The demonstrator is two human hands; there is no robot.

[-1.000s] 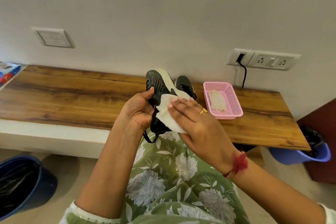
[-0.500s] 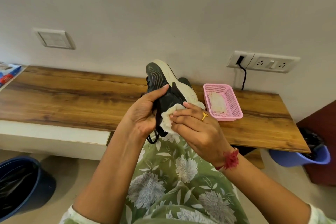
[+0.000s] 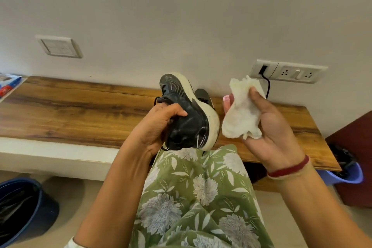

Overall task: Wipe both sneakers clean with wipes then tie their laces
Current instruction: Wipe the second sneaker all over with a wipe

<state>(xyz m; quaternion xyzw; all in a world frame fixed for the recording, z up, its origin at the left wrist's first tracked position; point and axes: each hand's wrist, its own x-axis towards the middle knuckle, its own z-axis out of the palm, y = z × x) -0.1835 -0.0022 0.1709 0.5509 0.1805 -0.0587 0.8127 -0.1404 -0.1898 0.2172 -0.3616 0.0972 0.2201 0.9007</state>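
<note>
Holding noted: left hand [image 3: 159,125] has the black sneaker [image 3: 187,119] lifted clear of the wooden shelf [image 3: 80,110], above the lap, toe pointing up and away, white sole turned to the right. Fingers are curled round the upper at the lacing area, thumb laid across the side panel; a firm wrap, not a pinch. Right hand [image 3: 269,127] is palm-up just beside the sole, not touching it. It holds a crumpled white wipe [image 3: 239,115], thumb pressing it into the palm, fingers loosely curled behind it. Second sneaker [image 3: 202,95] sits on the shelf behind the held one, mostly hidden; its condition cannot be read. Laces [image 3: 158,100] on the held shoe look loose, one strand hanging below the hand, so tying is not yet done. Judgement on handling: the shoe is light enough for one hand. The upper looks soft and likely dents under thumb pressure, while the sole edge is stiffer and the better surface to scrub against. The glossy heel panel may turn slick once damp, so the grip should sit on the textured midfoot or collar rather than the heel. The wipe is limp and bunched, and probably wants refolding to a clean face. Sole edge shows dark specks near the heel, so wiping seems unfinished. Dark blue bin [image 3: 24,207] stands on the floor at left.
</note>
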